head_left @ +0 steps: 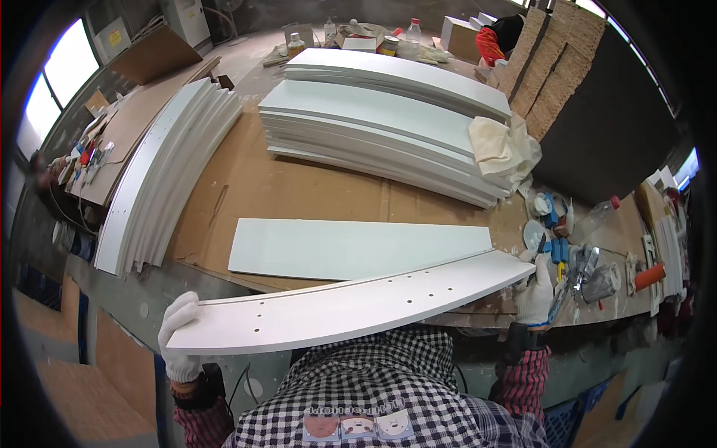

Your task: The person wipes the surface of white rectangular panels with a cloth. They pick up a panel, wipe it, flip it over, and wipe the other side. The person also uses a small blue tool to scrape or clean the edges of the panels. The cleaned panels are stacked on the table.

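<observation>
A long white board (358,302) with several small drilled holes spans the space in front of me, held at both ends above the bench's near edge. My left hand (179,332), in a white glove, is closed round its left end. At the right end my right hand (535,293), also gloved, grips the board; its fingers are partly hidden. A small dark piece shows by its fingertips, too unclear to name. Just beyond the held board lies another plain white board (351,243), flat on brown cardboard (306,190), its near edge partly covered.
Stacks of white boards stand at the back (373,112) and at the left (160,164). A pale cloth (508,149) hangs on the back stack's right end. Tape rolls, blue tools and a clear bottle (595,219) crowd the right side, beside a tall dark panel stack (612,127).
</observation>
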Demonstrator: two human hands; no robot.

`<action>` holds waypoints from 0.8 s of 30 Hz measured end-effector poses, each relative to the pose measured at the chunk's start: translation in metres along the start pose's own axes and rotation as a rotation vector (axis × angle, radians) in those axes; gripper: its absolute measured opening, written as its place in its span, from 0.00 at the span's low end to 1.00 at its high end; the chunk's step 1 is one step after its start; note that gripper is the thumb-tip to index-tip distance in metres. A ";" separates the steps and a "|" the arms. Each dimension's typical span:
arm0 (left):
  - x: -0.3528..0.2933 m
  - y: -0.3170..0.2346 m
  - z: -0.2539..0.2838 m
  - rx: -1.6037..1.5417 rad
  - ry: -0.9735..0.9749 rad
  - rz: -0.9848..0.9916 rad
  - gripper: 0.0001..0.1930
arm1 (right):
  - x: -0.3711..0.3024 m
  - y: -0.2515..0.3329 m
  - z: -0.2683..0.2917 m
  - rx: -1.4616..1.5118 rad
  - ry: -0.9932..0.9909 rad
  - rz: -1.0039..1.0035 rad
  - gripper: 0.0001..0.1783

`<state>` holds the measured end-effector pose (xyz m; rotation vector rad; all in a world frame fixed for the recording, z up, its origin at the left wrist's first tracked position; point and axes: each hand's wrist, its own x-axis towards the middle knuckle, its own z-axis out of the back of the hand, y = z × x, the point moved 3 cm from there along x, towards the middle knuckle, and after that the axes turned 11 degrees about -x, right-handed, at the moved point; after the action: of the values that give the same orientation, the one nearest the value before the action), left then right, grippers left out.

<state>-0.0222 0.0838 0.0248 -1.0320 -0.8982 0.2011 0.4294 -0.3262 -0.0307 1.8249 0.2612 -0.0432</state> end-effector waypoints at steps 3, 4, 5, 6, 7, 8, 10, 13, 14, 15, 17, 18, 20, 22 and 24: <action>-0.010 0.011 0.006 -0.045 -0.102 0.064 0.27 | -0.010 0.000 -0.014 -0.309 0.126 0.123 0.14; -0.014 0.018 0.008 -0.085 -0.168 0.143 0.25 | -0.009 -0.002 -0.015 -0.322 0.155 0.117 0.14; -0.020 0.027 0.009 -0.127 -0.233 0.224 0.24 | -0.009 -0.006 -0.015 -0.336 0.182 0.110 0.13; -0.027 0.037 0.009 -0.169 -0.297 0.304 0.23 | -0.010 -0.008 -0.015 -0.349 0.207 0.103 0.13; -0.031 0.049 0.009 -0.412 -0.366 0.400 0.21 | -0.015 -0.009 -0.017 -0.372 0.200 0.070 0.12; -0.037 0.053 0.007 -0.496 -0.397 0.384 0.19 | -0.023 -0.007 -0.021 -0.394 0.192 0.038 0.12; -0.046 0.054 -0.011 -0.669 -0.451 0.350 0.17 | -0.027 -0.010 -0.015 -0.481 0.167 0.061 0.11; -0.050 0.055 -0.021 -0.905 -0.539 0.385 0.17 | -0.020 -0.012 0.008 -0.732 0.112 0.246 0.11; -0.053 0.056 -0.019 -0.978 -0.548 0.387 0.17 | -0.019 -0.009 0.010 -0.856 0.087 0.314 0.11; -0.059 0.060 -0.015 -1.016 -0.512 0.374 0.18 | -0.018 -0.006 0.010 -0.981 0.063 0.382 0.11; -0.067 0.063 -0.006 -1.094 -0.447 0.344 0.20 | -0.026 0.006 0.000 -1.241 -0.028 0.644 0.10; -0.072 0.068 -0.006 -1.100 -0.485 0.390 0.23 | -0.032 0.013 -0.008 -1.366 -0.073 0.779 0.10; -0.063 0.058 -0.017 -1.082 -0.566 0.480 0.29 | -0.039 0.019 -0.032 -1.473 -0.057 0.714 0.11; -0.055 0.048 -0.026 -1.005 -0.612 0.577 0.34 | -0.042 0.007 -0.050 -1.577 -0.031 0.690 0.10; -0.046 0.044 -0.035 -0.901 -0.609 0.681 0.40 | -0.041 -0.005 -0.065 -1.693 -0.024 0.722 0.10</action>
<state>-0.0150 0.0595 -0.0433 -2.1828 -1.1813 0.7553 0.3809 -0.2688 -0.0113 0.1432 -0.3464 0.5117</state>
